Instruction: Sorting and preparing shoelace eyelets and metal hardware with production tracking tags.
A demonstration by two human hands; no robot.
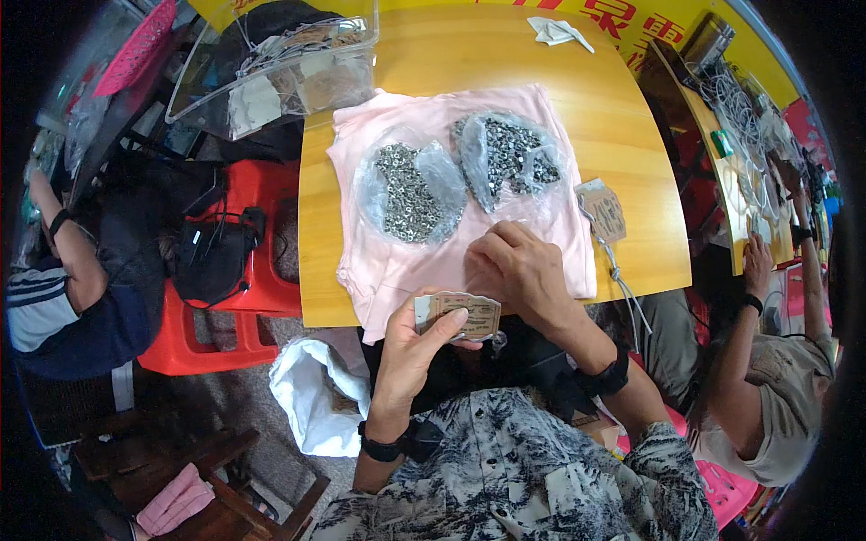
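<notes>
My left hand (408, 353) is closed around a brown cardboard tag (484, 317) with a scalloped edge, thumb pressed on its face, just off the table's near edge. My right hand (528, 275) hovers over the pink cloth (365, 279), fingers curled together; what they pinch, if anything, is hidden. Beyond both hands, two clear plastic bags lie spread on the cloth. Small silver metal pieces (410, 189) fill the left bag, and darker metal pieces (516, 155) fill the right one. A similar tag (602, 210) with grey cord lies on the wood to the right.
The cloth covers part of a wooden table (631, 108). A clear plastic bin (361, 68) of cords and cards stands at the far left. Red stools (212, 338) and a white sack (307, 406) are left of me. Co-workers (767, 388) sit on both sides.
</notes>
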